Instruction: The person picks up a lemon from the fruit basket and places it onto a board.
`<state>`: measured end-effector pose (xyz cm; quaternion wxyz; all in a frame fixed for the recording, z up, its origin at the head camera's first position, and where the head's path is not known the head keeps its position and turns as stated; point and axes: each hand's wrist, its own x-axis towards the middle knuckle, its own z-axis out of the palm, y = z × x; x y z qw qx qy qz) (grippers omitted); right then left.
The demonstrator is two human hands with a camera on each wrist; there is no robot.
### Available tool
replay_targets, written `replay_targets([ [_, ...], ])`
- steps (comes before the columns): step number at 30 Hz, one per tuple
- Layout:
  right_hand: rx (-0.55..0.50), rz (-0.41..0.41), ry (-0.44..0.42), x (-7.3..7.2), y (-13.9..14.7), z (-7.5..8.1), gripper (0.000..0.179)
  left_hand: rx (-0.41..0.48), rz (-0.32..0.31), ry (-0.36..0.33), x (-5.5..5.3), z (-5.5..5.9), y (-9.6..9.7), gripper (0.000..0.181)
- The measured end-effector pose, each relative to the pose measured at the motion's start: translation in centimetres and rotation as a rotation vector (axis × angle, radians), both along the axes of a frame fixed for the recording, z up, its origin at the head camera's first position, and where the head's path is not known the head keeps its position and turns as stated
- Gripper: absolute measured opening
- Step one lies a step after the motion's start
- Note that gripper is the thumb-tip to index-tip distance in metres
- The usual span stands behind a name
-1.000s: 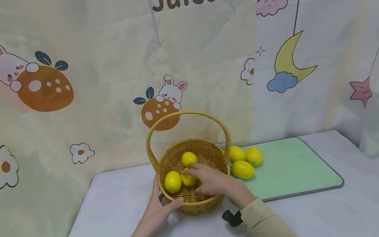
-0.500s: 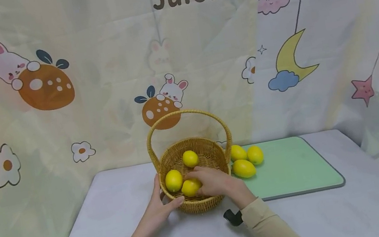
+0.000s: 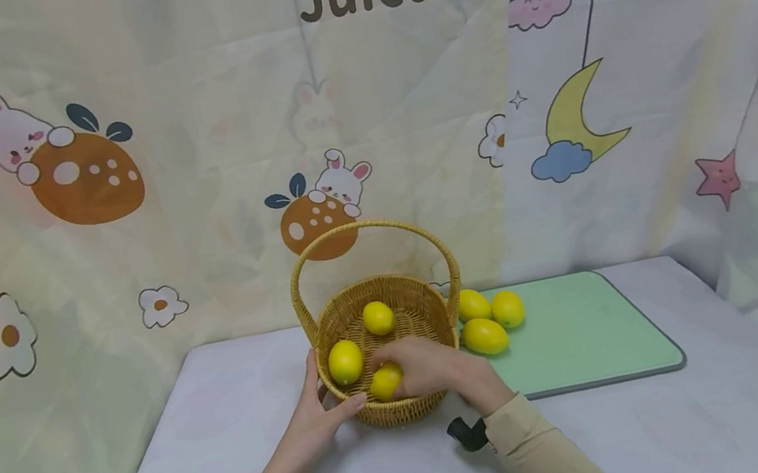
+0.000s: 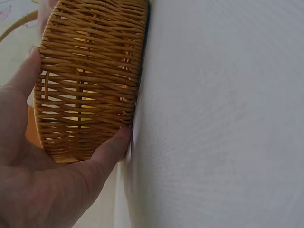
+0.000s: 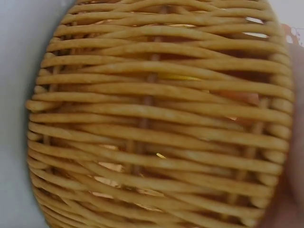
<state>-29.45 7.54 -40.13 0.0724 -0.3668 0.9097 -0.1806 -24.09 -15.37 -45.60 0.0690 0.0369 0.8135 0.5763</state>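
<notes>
Near the back middle of the table stands a wicker basket [image 3: 398,412] with a tall arched handle. My left hand [image 3: 313,421] holds its left front side; in the left wrist view, the digits [image 4: 111,149] press against the woven wall. Inside the basket, my right hand [image 3: 425,365] grips a yellow lemon [image 3: 386,384] near the front wall, its fingertips partly hidden. A second lemon [image 3: 345,362] lies at the basket's left, and a third lemon [image 3: 378,318] towards its back. The basket wall [image 5: 161,109] fills the right wrist view, hiding most of that hand.
Right of the basket, a pale green cutting board [image 3: 588,343] lies on the white-covered table [image 3: 240,396]. Three lemons [image 3: 485,336] sit on its left end, close to the basket. A printed curtain [image 3: 208,173] hangs behind the table.
The right hand has brought one lemon from the middle of the basket towards its front wall. The left hand and the other lemons stay in place.
</notes>
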Motion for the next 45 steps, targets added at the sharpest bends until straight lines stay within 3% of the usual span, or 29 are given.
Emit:
replay_targets([
  [11, -0.106, -0.091, -0.019, 1.4, 2.7, 3.3, 0.047, -0.027, 0.003, -0.02, 0.2, 0.1, -0.1, 0.115],
  [23, -0.178, -0.207, -0.029, 2.6, 8.3, 6.3, 0.047, -0.026, -0.01, -0.011, 0.0, 0.3, -0.3, 0.115],
  [29, -0.213, -0.265, -0.02, 2.6, 11.0, 6.6, 0.04, -0.022, -0.02, -0.006, 0.0, 0.3, 0.0, 0.114],
  [34, -0.181, -0.351, -0.021, 2.0, 12.5, 6.5, 0.046, -0.006, -0.016, -0.003, -0.1, -0.2, 0.0, 0.114],
  [45, -0.111, -0.526, -0.024, 0.7, 15.5, 4.9, 0.049, -0.021, -0.015, -0.005, -0.2, -0.2, -0.1, 0.114],
])
